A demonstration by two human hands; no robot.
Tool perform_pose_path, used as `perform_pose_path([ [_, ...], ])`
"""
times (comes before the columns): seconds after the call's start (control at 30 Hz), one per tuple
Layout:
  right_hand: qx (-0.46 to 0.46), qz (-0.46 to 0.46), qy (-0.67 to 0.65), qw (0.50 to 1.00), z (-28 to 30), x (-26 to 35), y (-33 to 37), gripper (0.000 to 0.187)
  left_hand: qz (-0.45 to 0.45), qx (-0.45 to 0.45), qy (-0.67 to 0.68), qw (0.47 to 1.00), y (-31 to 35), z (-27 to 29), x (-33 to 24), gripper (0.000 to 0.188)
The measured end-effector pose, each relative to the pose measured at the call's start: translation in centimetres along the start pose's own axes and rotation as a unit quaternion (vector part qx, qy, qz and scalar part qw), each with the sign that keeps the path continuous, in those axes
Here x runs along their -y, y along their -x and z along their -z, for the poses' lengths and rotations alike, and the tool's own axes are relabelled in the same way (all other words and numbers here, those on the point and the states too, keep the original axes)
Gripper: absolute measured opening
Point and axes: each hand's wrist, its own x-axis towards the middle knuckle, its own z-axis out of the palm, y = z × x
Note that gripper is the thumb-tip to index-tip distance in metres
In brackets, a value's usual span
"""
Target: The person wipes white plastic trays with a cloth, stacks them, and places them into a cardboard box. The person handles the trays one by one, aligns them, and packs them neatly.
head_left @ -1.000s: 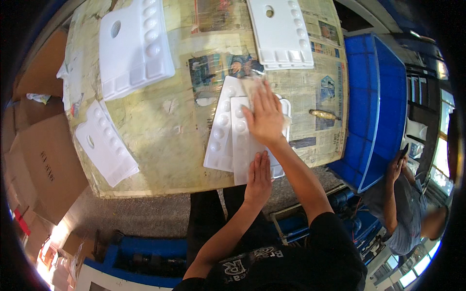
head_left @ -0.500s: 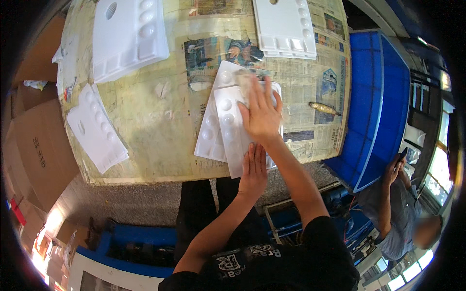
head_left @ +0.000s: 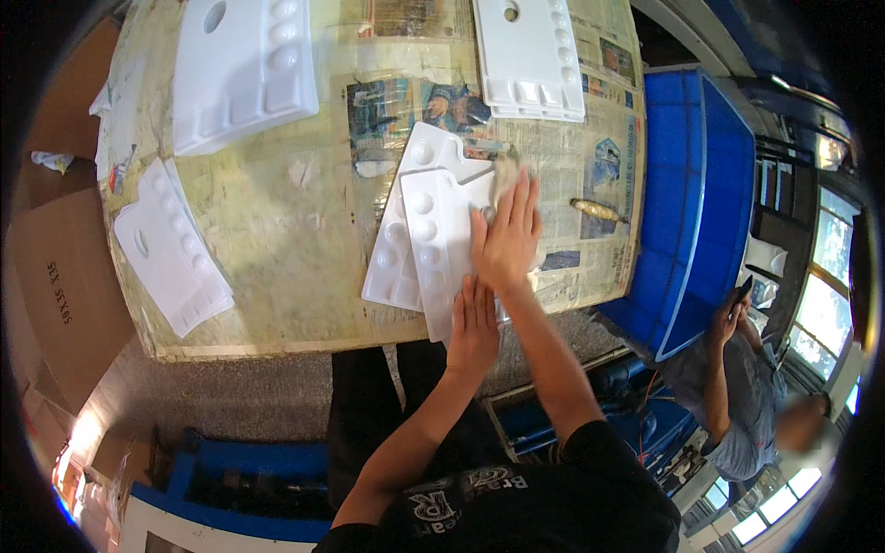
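Two white plastic paint palettes [head_left: 429,263] with round wells lie overlapping and askew near the table's front edge. My left hand [head_left: 475,323] rests with straight fingers on the near end of the upper one, pressing it down. Over that palette's right side is my right hand [head_left: 509,241], its fingers stretched forward over a pale, blurred cloth [head_left: 507,172]. The hand hides part of the palette and of the cloth.
White palettes are stacked at the far left [head_left: 235,78], far right [head_left: 530,60] and near left [head_left: 175,249]. A yellowish tool handle [head_left: 597,210] lies on the newspaper-covered table [head_left: 286,276]. Beside the table stands a blue bin [head_left: 678,203]; a person [head_left: 728,387] is beyond it.
My right hand and the cloth have slid rightward and nearer over the upper palette, uncovering some of its far edge. My left hand stays on the near end. The whole view has shifted slightly.
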Motion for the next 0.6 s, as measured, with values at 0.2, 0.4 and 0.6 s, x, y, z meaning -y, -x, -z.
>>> perform_pose_path([
  [0.2,0.1,0.097,0.04,0.989,-0.5,-1.3,0.4,0.066,0.004,0.006,-0.019,1.0,-0.2,-0.1,-0.1,0.057],
  [0.4,0.026,-0.048,-0.016,0.998,-0.7,-1.9,2.0,0.071,-0.01,-0.001,-0.041,0.999,-0.2,-0.2,-0.1,0.054],
  [0.6,0.108,0.019,0.022,0.994,1.3,-1.6,4.4,0.061,0.0,0.007,-0.029,1.0,-0.4,-0.4,-0.4,0.059],
])
